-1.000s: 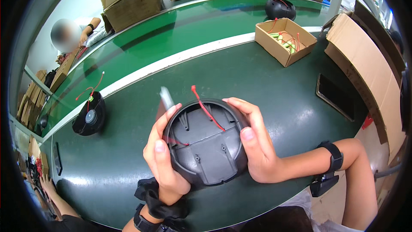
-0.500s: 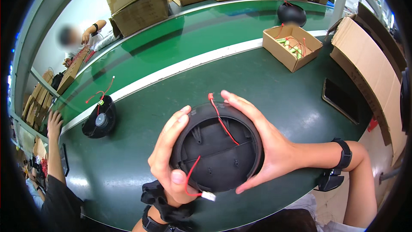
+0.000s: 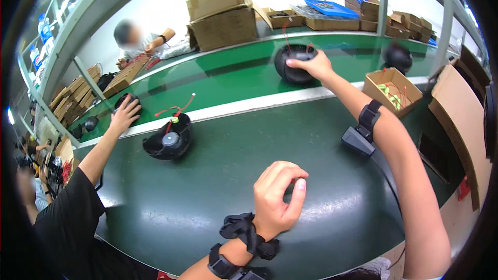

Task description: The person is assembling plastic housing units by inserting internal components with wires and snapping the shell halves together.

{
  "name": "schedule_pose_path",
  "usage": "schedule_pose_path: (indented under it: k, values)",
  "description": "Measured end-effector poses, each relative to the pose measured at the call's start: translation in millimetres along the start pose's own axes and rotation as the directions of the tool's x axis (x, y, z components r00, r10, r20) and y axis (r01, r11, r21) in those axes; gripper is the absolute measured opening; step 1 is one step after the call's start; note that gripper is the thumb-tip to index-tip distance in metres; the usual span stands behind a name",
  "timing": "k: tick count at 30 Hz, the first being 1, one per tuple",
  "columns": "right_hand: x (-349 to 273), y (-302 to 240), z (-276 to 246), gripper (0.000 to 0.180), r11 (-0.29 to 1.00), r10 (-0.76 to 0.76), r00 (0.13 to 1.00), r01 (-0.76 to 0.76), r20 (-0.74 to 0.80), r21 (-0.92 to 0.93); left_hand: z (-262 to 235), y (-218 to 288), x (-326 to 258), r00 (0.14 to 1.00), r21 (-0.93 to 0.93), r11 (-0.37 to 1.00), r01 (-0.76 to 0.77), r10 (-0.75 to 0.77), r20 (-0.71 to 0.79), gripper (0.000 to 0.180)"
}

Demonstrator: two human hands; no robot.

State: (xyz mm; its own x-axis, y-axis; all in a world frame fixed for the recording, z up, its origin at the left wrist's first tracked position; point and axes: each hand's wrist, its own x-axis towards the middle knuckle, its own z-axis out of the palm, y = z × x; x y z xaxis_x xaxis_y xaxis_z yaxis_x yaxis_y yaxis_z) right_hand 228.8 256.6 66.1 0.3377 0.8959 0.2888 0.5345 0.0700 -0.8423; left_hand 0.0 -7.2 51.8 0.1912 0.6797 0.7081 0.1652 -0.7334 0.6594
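Note:
My right hand reaches out over the green conveyor belt and grips a round black plastic housing by its right side. Red wires rise from the housing's top. Over the dark green table, my left hand is loosely curled, thumb tip near the index finger, and nothing shows in it. To its upper left lies a black half shell with a round grey speaker inside and a red wire lead sticking up.
A co-worker's hand touches a black housing on the belt at left. A cardboard box of green-wrapped parts with red wires stands right of my forearm. Another black housing sits on the belt behind it. A dark flat device lies near the cardboard flap.
My right hand has carried the black housing from in front of me onto the belt. My left hand has let go of it. The co-worker's hand has reached the belt; the view has shifted.

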Motion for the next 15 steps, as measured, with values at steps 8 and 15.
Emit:
schedule_pose_path:
  k: [8,15]
  values:
    - [-38.8,-62.1,32.0,0.088,0.629,-0.774,0.530,0.572,-0.348,-0.527,-6.1,-0.2,3.6,0.951,0.056,0.951,-0.304,0.300,0.071,0.010]
    - [-148.6,-168.1,169.7,0.037,0.982,-0.181,0.635,0.165,0.751,0.097,-5.7,30.0,-9.6,0.803,0.074,0.803,-0.592,0.579,0.139,0.014]
